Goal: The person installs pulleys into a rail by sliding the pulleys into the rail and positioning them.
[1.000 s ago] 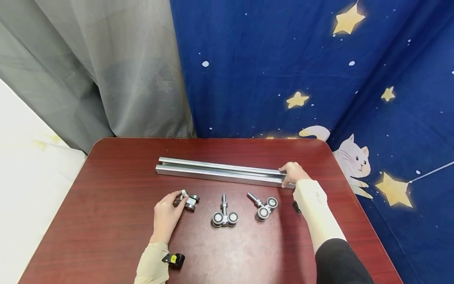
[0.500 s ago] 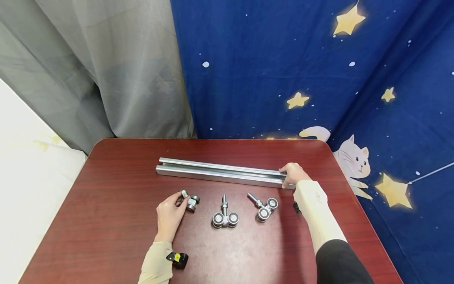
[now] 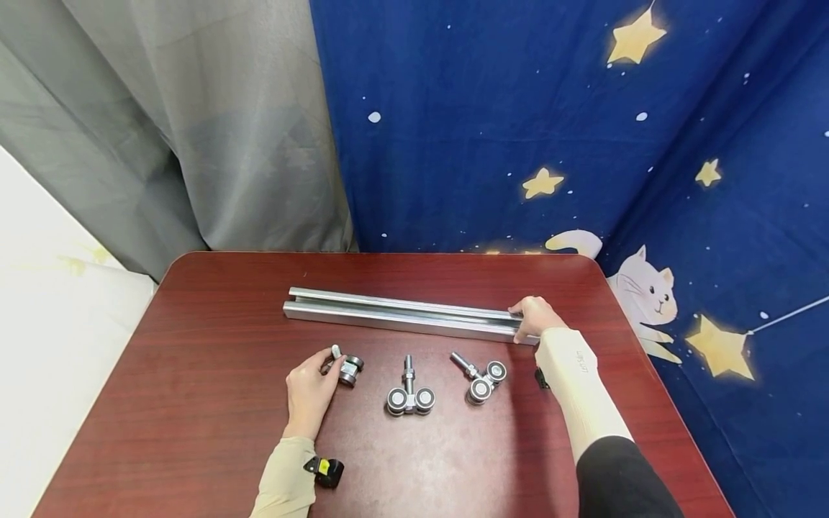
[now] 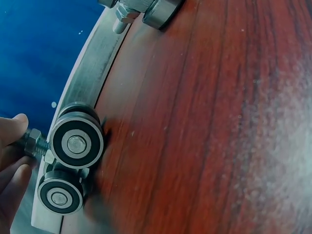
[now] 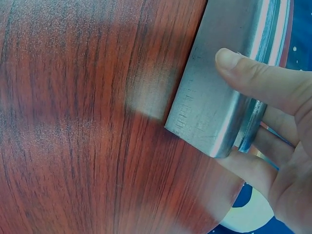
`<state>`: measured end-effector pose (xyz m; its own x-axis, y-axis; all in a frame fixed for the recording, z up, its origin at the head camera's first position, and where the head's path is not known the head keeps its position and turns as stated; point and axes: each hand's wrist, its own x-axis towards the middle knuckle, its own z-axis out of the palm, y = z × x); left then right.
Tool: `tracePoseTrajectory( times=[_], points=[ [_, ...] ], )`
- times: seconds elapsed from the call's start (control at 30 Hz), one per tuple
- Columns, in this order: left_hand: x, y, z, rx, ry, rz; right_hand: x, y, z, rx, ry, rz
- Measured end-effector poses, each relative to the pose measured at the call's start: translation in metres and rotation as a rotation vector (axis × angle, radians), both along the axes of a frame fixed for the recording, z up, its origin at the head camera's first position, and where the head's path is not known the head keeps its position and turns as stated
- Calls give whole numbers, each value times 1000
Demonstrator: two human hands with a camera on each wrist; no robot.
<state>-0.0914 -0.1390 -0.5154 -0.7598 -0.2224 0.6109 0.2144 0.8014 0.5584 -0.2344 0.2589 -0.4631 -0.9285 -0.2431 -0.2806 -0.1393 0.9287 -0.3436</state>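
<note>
In the head view my left hand (image 3: 312, 392) pinches the threaded bolt of a roller trolley (image 3: 350, 370). The left wrist view shows that trolley's wheels (image 4: 76, 144) side-on, with my fingertips (image 4: 13, 127) at the bolt by its hex nut. My right hand (image 3: 539, 318) grips the right end of a slotted metal rail (image 3: 388, 315), lying on the table. Close up, the thumb presses the near wall of the rail (image 5: 200, 105), while other fingers lie on its far side and under its end. Two more roller trolleys, one middle (image 3: 410, 400) and one right (image 3: 482, 381), lie between my hands.
The dark red wooden table (image 3: 214, 432) has rounded far corners. A grey curtain (image 3: 259, 144) and a blue star-patterned curtain (image 3: 453, 144) hang right behind its far edge. Both wrists wear black camera mounts, the left one (image 3: 325, 471) standing out beside the sleeve.
My left hand has shifted slightly to the right, still pinching the bolt of its trolley. The right hand, the rail and the other two trolleys stay in place.
</note>
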Motion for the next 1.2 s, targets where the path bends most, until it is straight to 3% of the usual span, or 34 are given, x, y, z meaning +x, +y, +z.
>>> tracePoseTrajectory(
  times=[0.43, 0.67, 1.2],
  points=[
    [0, 0, 5, -4, -21, 32, 1, -3, 0, -5, -10, -24],
    [0, -3, 10, 38, -66, 77, 0, -3, -1, -6, -12, -20],
    [-2, -33, 16, 119, -85, 166, 0, -2, 2, 3, -3, -14]
  ],
)
